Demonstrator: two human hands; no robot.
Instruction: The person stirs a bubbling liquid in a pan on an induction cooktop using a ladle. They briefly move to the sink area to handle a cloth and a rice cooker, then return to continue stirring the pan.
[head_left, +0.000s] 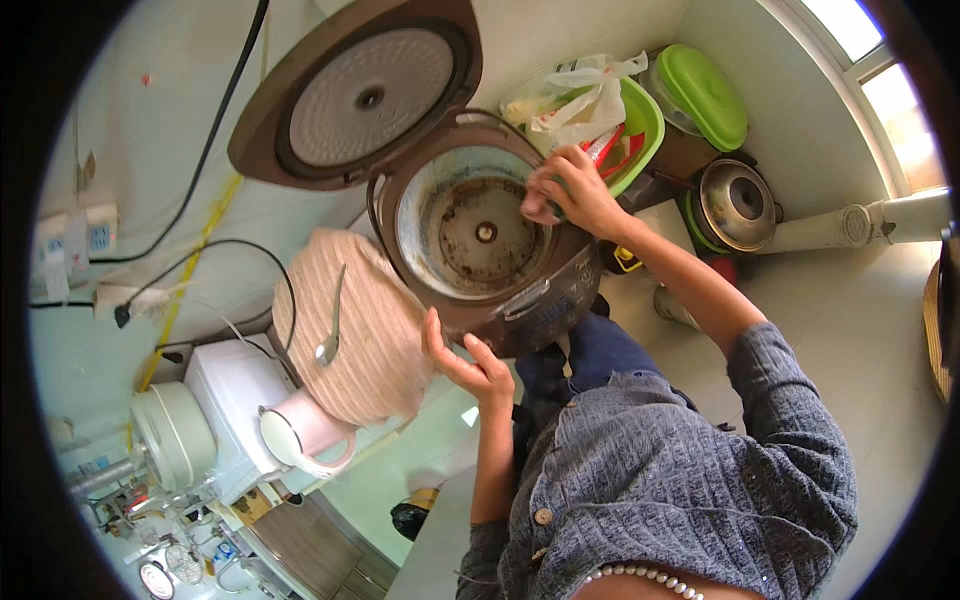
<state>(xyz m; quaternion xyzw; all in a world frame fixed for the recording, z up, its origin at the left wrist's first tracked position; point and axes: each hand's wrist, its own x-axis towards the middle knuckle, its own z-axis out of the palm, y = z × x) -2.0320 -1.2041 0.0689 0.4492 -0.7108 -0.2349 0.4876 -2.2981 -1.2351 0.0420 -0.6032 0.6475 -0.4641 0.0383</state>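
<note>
A brown rice cooker (517, 322) stands before me with its lid (371, 97) raised. Its inner pot is out, and the heating plate (487, 255) shows dark brown stains. My right hand (566, 187), slightly blurred, is at the right rim of the cavity with its fingers curled around something small, pinkish and dark, that I cannot make out. My left hand (472, 367) is at the cooker's front left edge, palm up, fingers apart, holding nothing. Left of the cooker, a metal spoon (330, 330) lies on a folded beige cloth (367, 367).
A green basin (645, 127) with plastic bags stands behind my right hand, near a lidded pan (735, 202). A pink jug (304, 431), a white box-shaped appliance (232, 405) and a pale green pot (172, 435) are at the left. Black cords (232, 90) hang along the wall.
</note>
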